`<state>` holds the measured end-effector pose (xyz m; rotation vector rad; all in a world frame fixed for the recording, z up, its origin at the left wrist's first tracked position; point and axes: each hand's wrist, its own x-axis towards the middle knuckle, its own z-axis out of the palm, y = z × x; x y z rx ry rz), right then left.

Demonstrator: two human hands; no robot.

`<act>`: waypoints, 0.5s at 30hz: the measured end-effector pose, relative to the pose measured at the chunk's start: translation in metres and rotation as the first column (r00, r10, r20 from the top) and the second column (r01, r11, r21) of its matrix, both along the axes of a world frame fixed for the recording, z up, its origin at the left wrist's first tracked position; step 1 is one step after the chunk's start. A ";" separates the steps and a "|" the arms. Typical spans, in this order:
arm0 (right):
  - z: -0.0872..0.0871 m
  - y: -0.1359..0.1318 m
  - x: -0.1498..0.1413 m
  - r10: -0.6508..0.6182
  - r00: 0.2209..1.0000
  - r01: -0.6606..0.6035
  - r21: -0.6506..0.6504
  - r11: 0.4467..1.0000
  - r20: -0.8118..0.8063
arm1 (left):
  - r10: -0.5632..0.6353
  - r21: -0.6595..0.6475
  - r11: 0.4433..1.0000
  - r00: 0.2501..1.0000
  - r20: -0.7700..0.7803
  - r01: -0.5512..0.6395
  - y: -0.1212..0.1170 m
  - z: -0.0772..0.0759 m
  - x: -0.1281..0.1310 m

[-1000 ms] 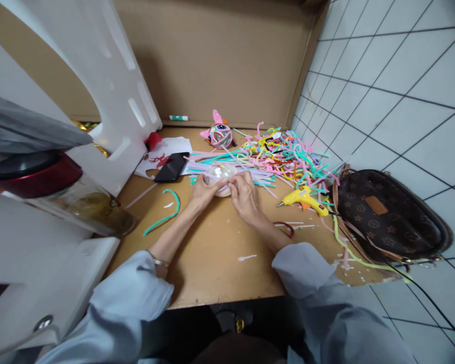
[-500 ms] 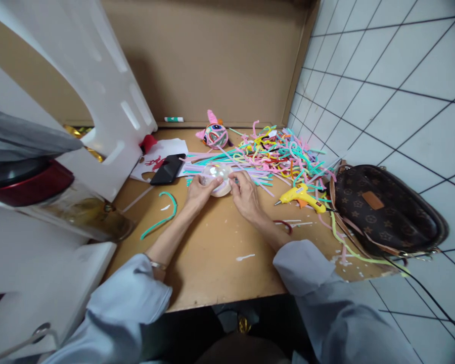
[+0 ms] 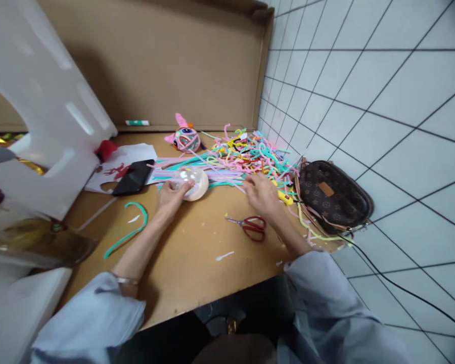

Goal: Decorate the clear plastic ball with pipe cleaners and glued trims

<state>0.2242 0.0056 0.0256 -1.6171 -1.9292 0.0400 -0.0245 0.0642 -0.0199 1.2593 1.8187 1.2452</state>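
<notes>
My left hand (image 3: 170,198) grips a clear, shiny plastic ball (image 3: 199,184) low over the table, thumb on its near side. Away from the ball, my right hand (image 3: 263,194) hovers with fingers curled together; anything between them is hidden. Just beyond it shows part of a yellow glue gun (image 3: 286,197), mostly covered by that hand. Red-handled scissors (image 3: 253,228) lie below my right hand. Straight lilac and turquoise pipe cleaners (image 3: 225,176) lie behind the ball. A tangled heap of coloured pipe cleaners (image 3: 256,151) sits farther back.
A pink-eared ball figure (image 3: 185,139) stands at the back. On the left are a black phone (image 3: 134,178), paper (image 3: 144,150), a bent turquoise pipe cleaner (image 3: 145,220) and a clear jug (image 3: 41,242). A brown handbag (image 3: 333,197) rests against the tiled wall, near a black cord (image 3: 398,288).
My right hand has left the ball and moved right, to the glue gun's side. The left hand keeps the ball. The view has swung right, and the scissors have come into sight.
</notes>
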 end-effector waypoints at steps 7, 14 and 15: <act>-0.016 -0.017 0.062 -0.334 0.850 0.445 -0.216 0.869 0.406 | 0.027 -0.003 1.000 1.000 0.003 -0.027 -0.002 0.000 -0.003; -0.024 -0.001 0.074 -0.309 0.888 0.425 -0.346 0.837 0.341 | 0.004 0.043 0.999 0.988 0.155 -0.011 -0.001 -0.005 -0.009; -0.023 0.001 0.075 -0.299 0.899 0.408 -0.364 0.837 0.320 | -0.002 0.057 0.998 0.985 0.173 -0.008 0.000 -0.006 -0.009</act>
